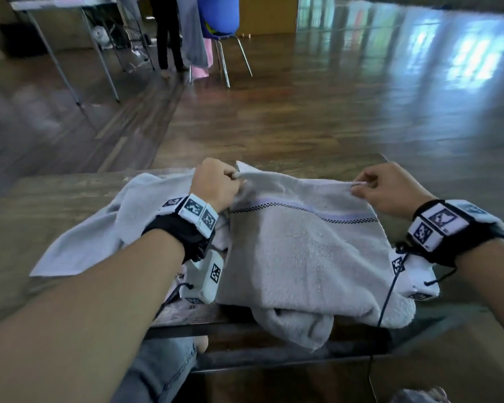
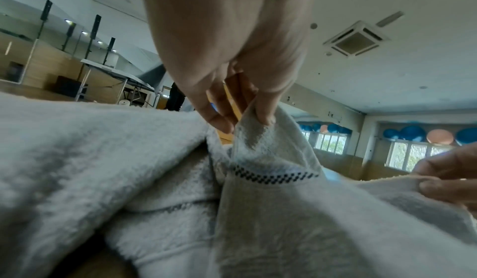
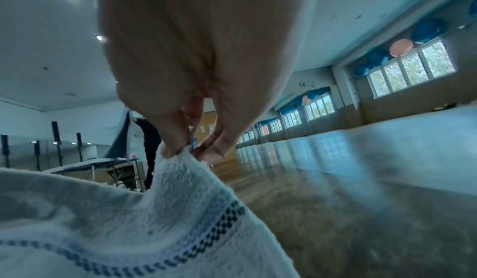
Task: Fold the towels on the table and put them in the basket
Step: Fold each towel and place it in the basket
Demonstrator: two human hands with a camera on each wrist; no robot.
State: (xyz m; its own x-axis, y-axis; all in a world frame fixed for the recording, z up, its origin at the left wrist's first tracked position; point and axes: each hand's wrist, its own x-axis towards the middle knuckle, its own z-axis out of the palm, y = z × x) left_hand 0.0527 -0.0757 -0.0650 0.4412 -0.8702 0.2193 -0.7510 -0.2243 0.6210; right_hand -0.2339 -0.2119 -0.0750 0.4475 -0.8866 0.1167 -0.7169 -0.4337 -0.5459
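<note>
A pale grey towel [image 1: 303,251] with a dark checked band lies over the wooden table [image 1: 50,199], its near end hanging off the front edge. My left hand [image 1: 236,177] pinches the towel's far left corner [image 2: 254,131] and my right hand [image 1: 361,184] pinches the far right corner [image 3: 180,160]. Both corners are lifted a little above the table, and the far edge stretches between them. A second pale towel [image 1: 99,228] lies crumpled to the left, partly under my left wrist. No basket is in view.
Beyond the table is a shiny wooden floor [image 1: 361,97]. At the back left stand a folding table [image 1: 70,39], a person's legs [image 1: 169,39] and a chair with a blue back [image 1: 221,27]. My knee in jeans [image 1: 157,370] is below the table's front edge.
</note>
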